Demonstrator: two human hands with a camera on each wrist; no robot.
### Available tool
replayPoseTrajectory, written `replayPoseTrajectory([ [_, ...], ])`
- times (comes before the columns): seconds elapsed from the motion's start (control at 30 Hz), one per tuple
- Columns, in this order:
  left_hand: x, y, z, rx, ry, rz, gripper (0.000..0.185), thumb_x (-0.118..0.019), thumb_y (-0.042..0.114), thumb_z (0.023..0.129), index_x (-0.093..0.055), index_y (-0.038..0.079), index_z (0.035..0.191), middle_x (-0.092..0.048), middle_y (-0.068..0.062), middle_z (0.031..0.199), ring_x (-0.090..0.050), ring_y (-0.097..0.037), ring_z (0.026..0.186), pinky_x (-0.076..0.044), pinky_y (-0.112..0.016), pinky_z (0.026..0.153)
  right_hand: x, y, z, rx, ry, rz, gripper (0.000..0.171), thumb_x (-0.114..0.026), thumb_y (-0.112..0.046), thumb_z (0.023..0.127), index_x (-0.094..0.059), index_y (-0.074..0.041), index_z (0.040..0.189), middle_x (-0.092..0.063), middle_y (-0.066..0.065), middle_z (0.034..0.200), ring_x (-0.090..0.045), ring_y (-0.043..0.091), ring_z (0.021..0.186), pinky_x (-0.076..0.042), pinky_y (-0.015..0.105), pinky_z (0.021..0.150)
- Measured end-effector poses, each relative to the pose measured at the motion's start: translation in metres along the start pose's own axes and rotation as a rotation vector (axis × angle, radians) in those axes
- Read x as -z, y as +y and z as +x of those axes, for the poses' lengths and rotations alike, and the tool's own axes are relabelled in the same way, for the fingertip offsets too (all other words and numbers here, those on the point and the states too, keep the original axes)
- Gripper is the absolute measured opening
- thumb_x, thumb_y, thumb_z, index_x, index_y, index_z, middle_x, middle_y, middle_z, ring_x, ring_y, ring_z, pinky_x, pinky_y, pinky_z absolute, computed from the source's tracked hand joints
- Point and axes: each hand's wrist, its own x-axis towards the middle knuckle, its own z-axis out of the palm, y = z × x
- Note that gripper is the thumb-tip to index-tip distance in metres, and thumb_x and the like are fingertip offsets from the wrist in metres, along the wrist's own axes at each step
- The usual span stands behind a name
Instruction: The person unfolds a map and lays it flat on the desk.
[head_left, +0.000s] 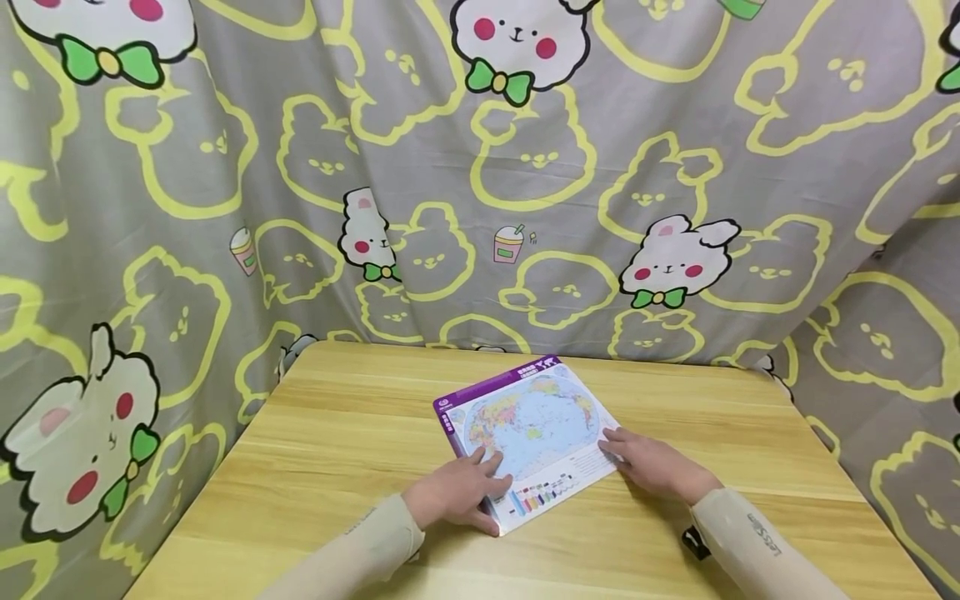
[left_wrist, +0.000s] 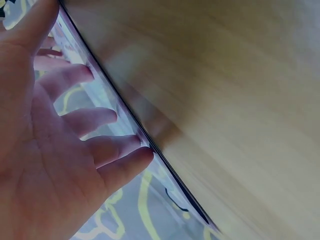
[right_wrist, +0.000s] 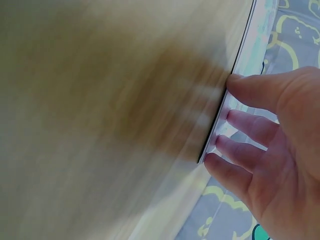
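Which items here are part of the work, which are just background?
In hand:
map sheet
left hand, fingers flat on the sheet's near-left corner
right hand, fingers resting on its right edge

Just there:
table
bunny-print cloth hung behind and around the table

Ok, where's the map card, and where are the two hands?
map card (head_left: pixel 536 425), head view, on its blue ocean middle.
left hand (head_left: pixel 457 493), head view, on its back.
right hand (head_left: pixel 651 464), head view, on its back.

Purple-edged world map sheet (head_left: pixel 532 433) — flat, askew — on the table's middle.
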Motion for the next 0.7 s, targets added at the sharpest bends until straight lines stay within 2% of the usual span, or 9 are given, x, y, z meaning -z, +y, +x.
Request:
replayPoseTrajectory([
  [0.33,0.001,0.008,0.004,-0.039,0.045,0.024,0.074,-0.057,0.063,0.081,-0.048,0.02,0.141,-0.038,-0.015,0.146,-0.036,-0.036,0.132,-0.035,-0.039,0.106,-0.002,0.008,0.005,0.017,0.015,-0.006,0.033,-0.055,-0.003,0.092,-0.059,0.003,0.125,-0.05,0.026,0.132,-0.048,0.045,0.118,-0.041,0.055,0.095],
  [0.7,0.001,0.018,0.008,-0.016,0.038,0.072,0.072,-0.054,0.065,0.083,-0.047,0.023,0.141,-0.04,-0.013,0.145,-0.039,-0.031,0.132,-0.037,-0.037,0.105,-0.001,0.017,0.011,0.036,0.012,-0.013,0.034,-0.055,0.002,0.09,-0.059,0.003,0.124,-0.051,0.027,0.13,-0.048,0.046,0.119,-0.04,0.055,0.096],
])
